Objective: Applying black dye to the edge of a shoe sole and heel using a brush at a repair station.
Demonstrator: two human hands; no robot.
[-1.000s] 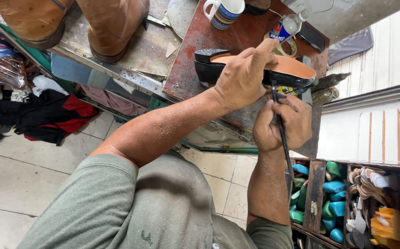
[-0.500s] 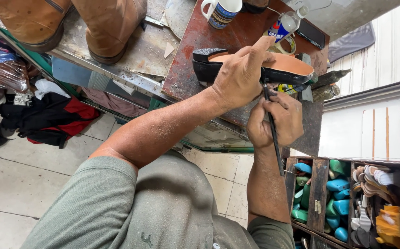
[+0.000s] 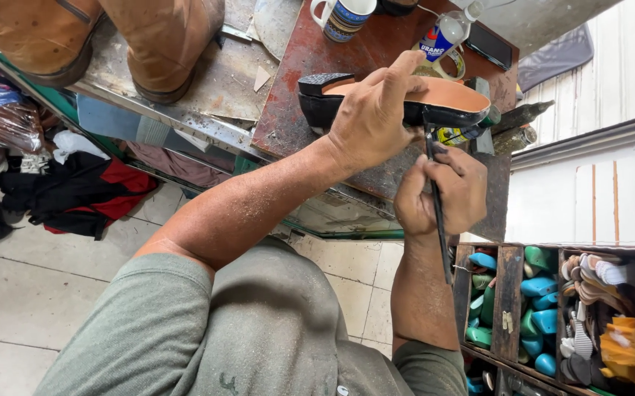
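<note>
A black shoe [image 3: 449, 99] with a tan sole lies sole-up on the reddish-brown bench top [image 3: 295, 110], heel to the left. My left hand [image 3: 372, 117] is clamped over its middle, thumb stretched along the sole. Just below it, my right hand [image 3: 442, 191] pinches a thin black-handled brush [image 3: 438, 213]. The brush tip touches the shoe's near edge, and the handle points down toward my body.
Two brown boots [image 3: 112, 37] stand at the top left. A mug [image 3: 343, 15], a small glue bottle [image 3: 442, 37] and a dark flat device [image 3: 489, 45] sit behind the shoe. Wooden compartments [image 3: 508, 308] of coloured shoe lasts are at the bottom right. Clothes [image 3: 61, 191] lie on the tiled floor.
My right hand with the brush has shifted slightly left along the shoe's near edge. My left hand keeps the same hold on the shoe.
</note>
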